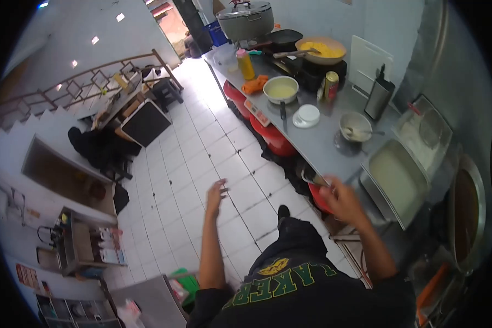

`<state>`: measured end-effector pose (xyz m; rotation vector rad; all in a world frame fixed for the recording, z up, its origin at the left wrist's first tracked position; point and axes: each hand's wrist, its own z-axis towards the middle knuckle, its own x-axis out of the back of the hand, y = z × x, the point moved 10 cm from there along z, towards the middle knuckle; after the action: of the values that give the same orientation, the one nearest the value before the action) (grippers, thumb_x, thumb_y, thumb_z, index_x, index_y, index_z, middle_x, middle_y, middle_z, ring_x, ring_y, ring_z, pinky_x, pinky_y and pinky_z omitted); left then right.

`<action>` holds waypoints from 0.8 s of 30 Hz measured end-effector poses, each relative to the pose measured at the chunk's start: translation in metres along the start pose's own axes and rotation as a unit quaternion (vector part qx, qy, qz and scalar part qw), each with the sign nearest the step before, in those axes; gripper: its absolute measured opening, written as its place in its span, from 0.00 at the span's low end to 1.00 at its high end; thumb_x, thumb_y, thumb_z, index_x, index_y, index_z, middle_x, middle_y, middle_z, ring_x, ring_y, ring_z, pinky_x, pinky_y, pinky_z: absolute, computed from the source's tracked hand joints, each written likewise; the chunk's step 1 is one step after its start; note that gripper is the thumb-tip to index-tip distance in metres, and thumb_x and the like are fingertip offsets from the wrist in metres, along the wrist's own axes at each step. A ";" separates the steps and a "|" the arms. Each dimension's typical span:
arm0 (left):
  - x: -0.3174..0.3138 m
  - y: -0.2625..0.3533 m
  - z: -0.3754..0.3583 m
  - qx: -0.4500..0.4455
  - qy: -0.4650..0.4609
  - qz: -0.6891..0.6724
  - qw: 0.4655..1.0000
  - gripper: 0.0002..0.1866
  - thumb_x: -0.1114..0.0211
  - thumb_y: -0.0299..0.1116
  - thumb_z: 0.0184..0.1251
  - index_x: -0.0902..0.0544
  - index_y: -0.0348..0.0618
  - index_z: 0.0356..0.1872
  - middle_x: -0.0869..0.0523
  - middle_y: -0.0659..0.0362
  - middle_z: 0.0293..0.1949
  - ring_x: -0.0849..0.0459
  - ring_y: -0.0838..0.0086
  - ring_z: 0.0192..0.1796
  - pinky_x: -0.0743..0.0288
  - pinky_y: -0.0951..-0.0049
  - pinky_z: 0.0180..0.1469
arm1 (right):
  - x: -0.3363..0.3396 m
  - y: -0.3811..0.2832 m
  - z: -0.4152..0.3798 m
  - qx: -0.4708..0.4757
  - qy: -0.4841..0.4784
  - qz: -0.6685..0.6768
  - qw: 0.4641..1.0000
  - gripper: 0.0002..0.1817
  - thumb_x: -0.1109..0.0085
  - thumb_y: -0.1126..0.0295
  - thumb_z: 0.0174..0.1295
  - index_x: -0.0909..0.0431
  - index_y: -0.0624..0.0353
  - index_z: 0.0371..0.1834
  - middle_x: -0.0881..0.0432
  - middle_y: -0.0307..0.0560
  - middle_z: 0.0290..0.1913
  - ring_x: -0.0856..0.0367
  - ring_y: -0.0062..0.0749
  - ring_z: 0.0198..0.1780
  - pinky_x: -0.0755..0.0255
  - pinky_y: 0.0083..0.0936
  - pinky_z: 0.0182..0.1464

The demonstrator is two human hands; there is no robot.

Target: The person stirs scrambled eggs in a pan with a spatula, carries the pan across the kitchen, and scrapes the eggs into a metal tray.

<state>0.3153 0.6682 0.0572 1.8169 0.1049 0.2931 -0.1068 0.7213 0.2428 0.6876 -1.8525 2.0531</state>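
Note:
My left hand [217,198] hangs over the tiled floor, its fingers apart and nothing in them. At the front edge of the steel counter [325,131], my right hand [341,202] has its fingers curled. By its fingertips is a small, dark-rimmed, cup-like object [310,176], too blurred to name. The deep rectangular pan [397,180] of pale contents stands just right of this hand. Farther along the counter are a bowl with a spoon [355,128], a white kitchen scale [307,116] and a small saucepan [281,89] of pale yellow liquid.
A frying pan [325,50] of yellow food, a large pot [246,23], a yellow squeeze bottle [246,64] and a knife block [380,97] stand farther back. Red tubs [279,141] sit beneath the counter. White floor tiles [202,158] stretch left towards a tilted black-topped table [146,123].

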 end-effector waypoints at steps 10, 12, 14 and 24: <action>-0.229 0.164 0.247 0.123 -0.397 -0.200 0.887 0.27 0.59 0.54 0.75 0.32 0.46 0.62 0.23 0.58 0.56 0.21 0.68 0.50 0.28 0.67 0.51 | 0.051 0.032 0.516 -0.072 0.225 0.036 0.971 0.22 0.53 0.50 0.66 0.26 0.49 0.57 0.17 0.55 0.40 0.16 0.45 0.38 0.23 0.29 0.31; -0.263 0.183 0.317 0.126 -0.418 -0.207 0.875 0.30 0.59 0.58 0.73 0.33 0.45 0.61 0.25 0.57 0.58 0.22 0.67 0.52 0.30 0.66 0.52 | 0.049 0.066 0.572 -0.124 0.238 -0.041 0.962 0.23 0.54 0.49 0.66 0.28 0.47 0.58 0.19 0.48 0.38 0.20 0.33 0.27 0.24 0.27 0.22; -0.295 0.209 0.376 0.154 -0.437 -0.199 0.863 0.32 0.59 0.61 0.71 0.34 0.45 0.62 0.25 0.56 0.58 0.23 0.64 0.54 0.31 0.64 0.54 | 0.046 0.096 0.602 -0.217 0.233 -0.057 0.946 0.26 0.52 0.49 0.64 0.32 0.49 0.61 0.18 0.48 0.39 0.20 0.33 0.26 0.23 0.29 0.22; -0.427 0.267 0.487 0.353 -0.620 -0.188 0.674 0.27 0.55 0.55 0.72 0.28 0.38 0.51 0.20 0.56 0.40 0.21 0.70 0.38 0.24 0.70 0.40 | 0.119 0.114 0.624 -0.371 0.246 -0.282 0.850 0.22 0.54 0.72 0.57 0.38 0.63 0.57 0.20 0.68 0.41 0.20 0.61 0.43 0.27 0.46 0.47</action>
<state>0.0053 0.0450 0.1370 2.2946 -0.4291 -1.4999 -0.1705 0.0794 0.2455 0.3623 -1.6606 0.9031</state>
